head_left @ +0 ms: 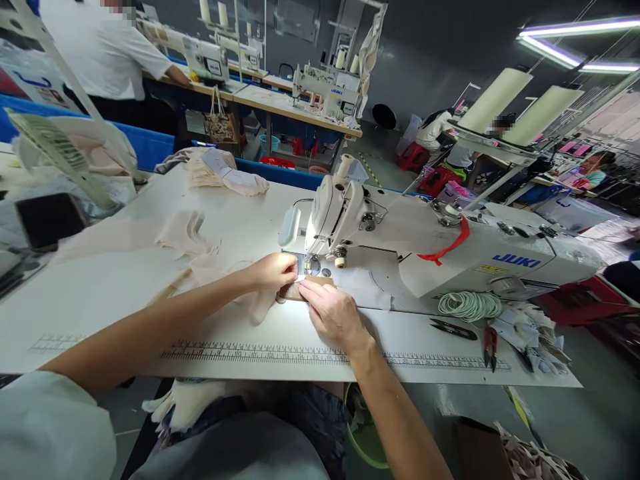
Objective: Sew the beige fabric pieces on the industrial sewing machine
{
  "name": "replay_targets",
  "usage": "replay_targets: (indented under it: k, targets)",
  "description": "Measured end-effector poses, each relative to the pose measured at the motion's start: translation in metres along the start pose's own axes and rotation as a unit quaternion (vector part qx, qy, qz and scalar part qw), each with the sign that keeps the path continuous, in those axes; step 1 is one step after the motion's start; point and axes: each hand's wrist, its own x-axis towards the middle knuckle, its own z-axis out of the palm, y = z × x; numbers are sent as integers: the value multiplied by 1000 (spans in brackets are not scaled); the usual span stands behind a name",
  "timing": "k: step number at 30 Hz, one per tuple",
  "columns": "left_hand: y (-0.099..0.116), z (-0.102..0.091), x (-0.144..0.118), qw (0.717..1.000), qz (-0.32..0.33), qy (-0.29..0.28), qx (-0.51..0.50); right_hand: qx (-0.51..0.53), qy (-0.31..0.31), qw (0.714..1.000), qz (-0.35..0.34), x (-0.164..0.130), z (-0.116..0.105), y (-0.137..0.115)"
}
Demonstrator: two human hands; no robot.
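Observation:
At the sewing machine [370,220], my left hand [275,272] pinches the edge of a thin beige cloth [260,305], just left of the presser foot [309,265]. The cloth hangs below that hand over the white table. My right hand [334,310] lies with stretched fingers on a flat brown piece [293,292] in front of the foot, its fingertips close to my left hand. My fingers partly cover the brown piece, and I cannot make out its kind. The machine's lamp lights this spot.
Loose beige cloth pieces [183,233] and a stack of cut pieces [223,172] lie to the left. Thread snips [491,348], black tweezers [454,329] and a coil of pale green cord [470,305] are at right. A printed ruler [280,354] runs along the front edge.

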Motion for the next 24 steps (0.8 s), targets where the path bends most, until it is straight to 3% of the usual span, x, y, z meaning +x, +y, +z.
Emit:
replay_targets:
  k: [8, 18, 21, 24]
  targets:
    - [0, -2, 2, 1000, -1, -11, -10, 70, 53, 995, 50, -2, -3, 5]
    - [-1, -1, 3, 1000, 9, -3, 19, -10, -1, 997, 81, 6, -4, 0]
    - [2, -4, 6, 997, -12, -11, 73, -43, -20, 996, 75, 9, -4, -2]
    - [9, -5, 3, 977, 0, 25, 214, -66, -30, 995, 61, 10, -3, -5]
